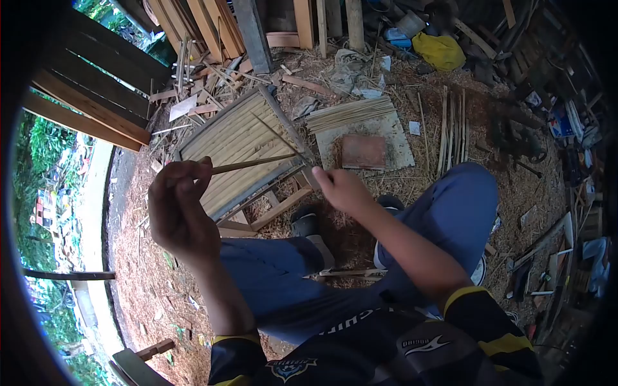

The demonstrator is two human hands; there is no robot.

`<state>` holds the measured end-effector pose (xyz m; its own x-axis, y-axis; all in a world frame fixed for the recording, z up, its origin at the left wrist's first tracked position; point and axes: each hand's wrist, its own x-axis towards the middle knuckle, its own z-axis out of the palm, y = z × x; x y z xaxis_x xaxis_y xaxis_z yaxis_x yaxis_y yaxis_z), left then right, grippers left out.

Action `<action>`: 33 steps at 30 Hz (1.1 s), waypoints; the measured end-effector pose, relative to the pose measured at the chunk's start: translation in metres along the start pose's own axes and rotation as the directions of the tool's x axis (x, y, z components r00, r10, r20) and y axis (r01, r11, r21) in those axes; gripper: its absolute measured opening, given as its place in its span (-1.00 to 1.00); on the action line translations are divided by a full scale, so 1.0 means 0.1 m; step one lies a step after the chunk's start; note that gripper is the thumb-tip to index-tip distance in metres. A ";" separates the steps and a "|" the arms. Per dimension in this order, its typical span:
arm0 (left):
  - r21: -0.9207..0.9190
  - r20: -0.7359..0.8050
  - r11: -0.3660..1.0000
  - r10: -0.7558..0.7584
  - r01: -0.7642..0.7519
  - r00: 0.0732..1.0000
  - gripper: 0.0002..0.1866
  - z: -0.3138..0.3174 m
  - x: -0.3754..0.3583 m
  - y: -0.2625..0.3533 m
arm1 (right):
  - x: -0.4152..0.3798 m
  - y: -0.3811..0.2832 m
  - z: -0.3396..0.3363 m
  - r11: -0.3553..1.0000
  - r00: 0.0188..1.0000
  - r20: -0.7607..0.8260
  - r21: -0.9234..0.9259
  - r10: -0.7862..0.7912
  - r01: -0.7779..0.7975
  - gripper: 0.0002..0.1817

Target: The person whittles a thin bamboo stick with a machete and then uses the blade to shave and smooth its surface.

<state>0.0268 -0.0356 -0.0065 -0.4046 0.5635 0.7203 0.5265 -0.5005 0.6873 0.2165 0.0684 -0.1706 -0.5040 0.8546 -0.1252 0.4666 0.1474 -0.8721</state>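
My left hand (183, 209), raised at the left, is closed around a thin bamboo strip (254, 163). The strip points right, and its far end meets a long, thin, blade-like tool (275, 134) in front of my right hand. My right hand (344, 192) is closed at the near end of that tool, thumb forward; its grip is mostly hidden by the fingers. Beneath both hands lies a wooden-framed panel (222, 138) filled with rows of pale bamboo slats, tilted on a wooden support (280, 209).
Beyond my right hand, a board (400, 138) carries a bundle of thin strips (351, 114) and a reddish block (364, 151). Long sticks (453, 128) lie to its right. Wood shavings cover the ground. A yellow bag (439, 51) and planks (206, 26) stand at the back.
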 end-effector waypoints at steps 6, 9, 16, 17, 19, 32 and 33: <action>-0.044 0.002 0.999 0.027 -0.027 1.000 -0.80 -0.07 -0.06 -0.09 | -0.16 -0.30 -0.04 0.969 0.974 -0.054 0.102 -0.219 0.223 -0.33; -0.039 0.003 0.998 0.046 -0.046 0.999 -0.79 -0.08 -0.04 -0.12 | 0.08 0.06 0.04 0.993 0.994 0.003 -0.035 0.110 -0.109 -0.41; -0.049 0.022 0.998 0.027 -0.025 0.999 -0.80 -0.09 0.00 -0.11 | -0.08 -0.07 0.06 0.978 0.976 -0.074 0.011 -0.206 0.208 -0.27; -0.049 0.013 0.999 0.011 -0.011 1.000 -0.80 -0.09 0.01 -0.11 | 0.00 0.04 0.08 0.996 0.996 -0.039 0.003 -0.085 0.085 -0.29; -0.058 0.000 0.998 -0.007 0.007 1.000 -0.80 -0.09 0.02 -0.09 | 0.18 0.41 0.12 0.987 0.988 0.013 -0.025 0.156 -0.156 -0.31; -0.099 0.030 0.995 -0.001 0.004 1.000 -0.78 -0.12 0.00 -0.11 | 0.01 0.19 0.05 0.988 0.984 -0.089 -0.017 -0.155 0.154 -0.28; -0.079 0.029 0.997 -0.008 0.011 1.000 -0.78 -0.11 0.00 -0.11 | 0.03 0.23 0.07 0.996 0.993 -0.080 -0.029 -0.084 0.082 -0.28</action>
<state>0.0122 -0.0372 -0.0131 -0.3869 0.5865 0.7115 0.4617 -0.5448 0.7001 0.2208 0.0705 -0.1948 -0.4812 0.8765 -0.0132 0.4447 0.2312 -0.8653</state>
